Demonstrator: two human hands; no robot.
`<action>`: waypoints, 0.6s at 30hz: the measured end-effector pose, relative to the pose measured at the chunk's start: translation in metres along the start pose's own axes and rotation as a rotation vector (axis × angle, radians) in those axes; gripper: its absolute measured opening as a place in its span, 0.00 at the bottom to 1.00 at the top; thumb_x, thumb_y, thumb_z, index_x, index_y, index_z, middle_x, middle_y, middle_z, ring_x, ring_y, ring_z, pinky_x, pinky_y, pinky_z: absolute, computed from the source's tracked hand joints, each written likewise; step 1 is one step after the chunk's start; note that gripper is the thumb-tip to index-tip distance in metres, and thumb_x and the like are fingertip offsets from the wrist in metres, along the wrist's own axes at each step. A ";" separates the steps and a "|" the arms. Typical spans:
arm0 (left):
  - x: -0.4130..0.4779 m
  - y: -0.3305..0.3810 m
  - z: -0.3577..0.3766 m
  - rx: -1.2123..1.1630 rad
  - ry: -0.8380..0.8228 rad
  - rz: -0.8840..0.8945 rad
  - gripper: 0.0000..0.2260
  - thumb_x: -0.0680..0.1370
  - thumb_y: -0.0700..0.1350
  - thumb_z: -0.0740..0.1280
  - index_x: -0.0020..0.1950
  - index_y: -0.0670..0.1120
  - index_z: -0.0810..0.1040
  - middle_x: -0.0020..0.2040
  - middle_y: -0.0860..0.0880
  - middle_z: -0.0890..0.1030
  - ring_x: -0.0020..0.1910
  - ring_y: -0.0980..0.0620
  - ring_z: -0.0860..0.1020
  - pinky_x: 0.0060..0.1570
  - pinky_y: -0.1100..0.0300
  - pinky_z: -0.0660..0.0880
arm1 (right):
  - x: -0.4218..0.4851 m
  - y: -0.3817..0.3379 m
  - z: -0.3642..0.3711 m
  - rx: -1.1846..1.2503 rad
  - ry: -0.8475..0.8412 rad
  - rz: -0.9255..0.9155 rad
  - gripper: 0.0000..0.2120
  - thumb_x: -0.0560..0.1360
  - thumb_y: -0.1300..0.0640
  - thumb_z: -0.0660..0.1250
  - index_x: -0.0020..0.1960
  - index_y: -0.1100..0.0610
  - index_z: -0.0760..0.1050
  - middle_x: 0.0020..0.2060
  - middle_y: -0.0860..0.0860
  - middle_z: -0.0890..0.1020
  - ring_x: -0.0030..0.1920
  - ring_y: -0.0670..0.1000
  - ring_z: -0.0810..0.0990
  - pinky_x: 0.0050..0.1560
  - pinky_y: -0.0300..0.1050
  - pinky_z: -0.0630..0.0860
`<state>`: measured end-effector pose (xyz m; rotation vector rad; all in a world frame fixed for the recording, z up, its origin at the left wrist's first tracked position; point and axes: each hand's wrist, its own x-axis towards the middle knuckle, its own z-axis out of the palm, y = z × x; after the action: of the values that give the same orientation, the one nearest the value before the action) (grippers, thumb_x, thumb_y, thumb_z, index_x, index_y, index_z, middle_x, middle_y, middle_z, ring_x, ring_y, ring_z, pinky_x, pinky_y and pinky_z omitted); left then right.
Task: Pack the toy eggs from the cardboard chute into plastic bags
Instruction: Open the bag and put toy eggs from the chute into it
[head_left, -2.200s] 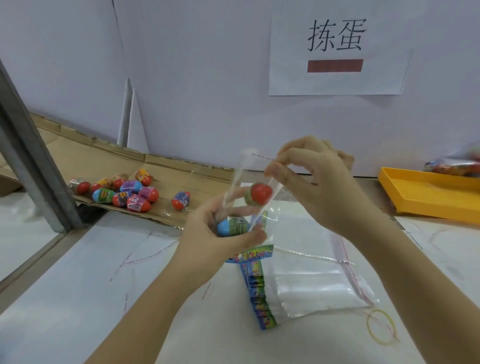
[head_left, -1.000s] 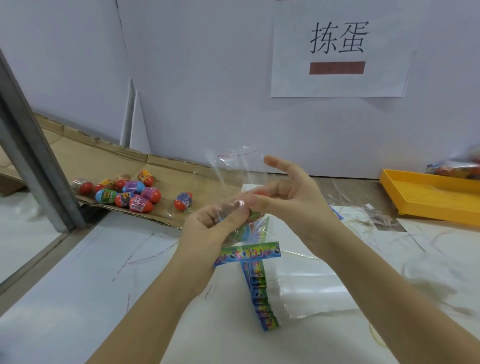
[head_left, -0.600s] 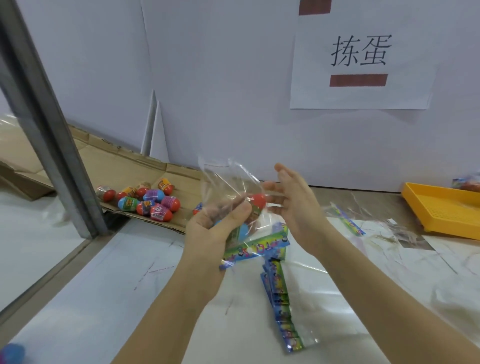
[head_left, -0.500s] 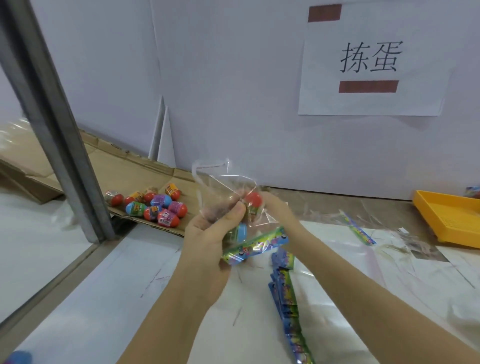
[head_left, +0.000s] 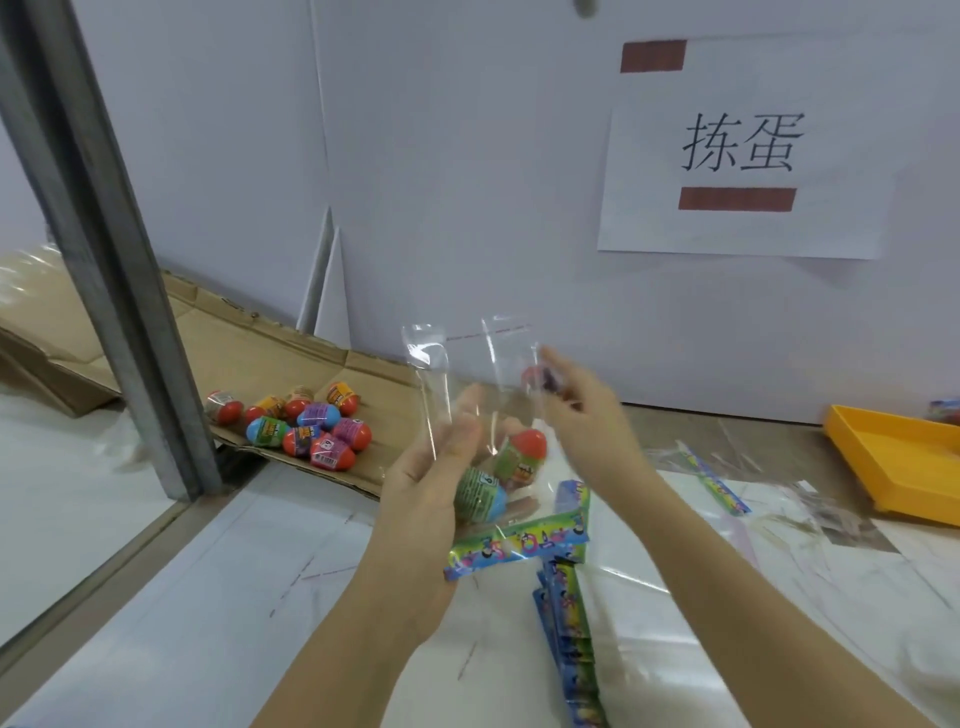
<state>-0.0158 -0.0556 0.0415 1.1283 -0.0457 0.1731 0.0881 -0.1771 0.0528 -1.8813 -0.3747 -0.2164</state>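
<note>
Head view: a clear plastic bag (head_left: 462, 374) is held upright in the left hand (head_left: 426, 493), the fingers and thumb curled round its lower part, with its colourful header strip (head_left: 519, 543) hanging below. Two toy eggs are seen inside it: a red-ended egg (head_left: 524, 454) and, touching it just below, a blue-ended egg (head_left: 480, 496). A blurred red-and-purple egg (head_left: 540, 378) is pinched at the fingertips of the right hand (head_left: 584, 415), beside the bag's upper edge. More loose eggs (head_left: 306, 423) are clustered at the lower end of the cardboard chute (head_left: 322, 364), left of the hands. A stack of empty bags (head_left: 569, 649) is laid on the white table (head_left: 182, 597), and a yellow tray (head_left: 893, 457) is placed far right.
</note>
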 end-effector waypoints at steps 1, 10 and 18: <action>0.002 -0.001 0.006 0.011 0.016 -0.006 0.12 0.76 0.46 0.65 0.58 0.47 0.82 0.46 0.49 0.86 0.37 0.63 0.83 0.36 0.62 0.80 | -0.007 -0.006 -0.016 0.130 0.099 0.011 0.19 0.78 0.60 0.65 0.66 0.46 0.69 0.47 0.50 0.79 0.42 0.48 0.76 0.47 0.44 0.74; -0.008 -0.019 0.012 0.184 -0.090 0.010 0.25 0.63 0.56 0.74 0.60 0.58 0.81 0.51 0.48 0.86 0.50 0.50 0.84 0.46 0.60 0.81 | -0.059 -0.072 -0.086 -0.140 -0.069 -0.465 0.11 0.75 0.51 0.65 0.54 0.37 0.75 0.47 0.43 0.81 0.48 0.44 0.78 0.51 0.32 0.70; -0.008 -0.021 0.010 0.140 -0.162 0.020 0.28 0.65 0.50 0.74 0.65 0.54 0.77 0.53 0.44 0.85 0.55 0.46 0.83 0.52 0.60 0.79 | -0.060 -0.068 -0.082 -0.632 -0.104 -0.416 0.05 0.74 0.46 0.66 0.50 0.39 0.74 0.42 0.32 0.77 0.51 0.38 0.70 0.53 0.43 0.53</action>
<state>-0.0202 -0.0748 0.0258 1.2798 -0.1912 0.1029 0.0107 -0.2433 0.1208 -2.4211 -0.8448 -0.5693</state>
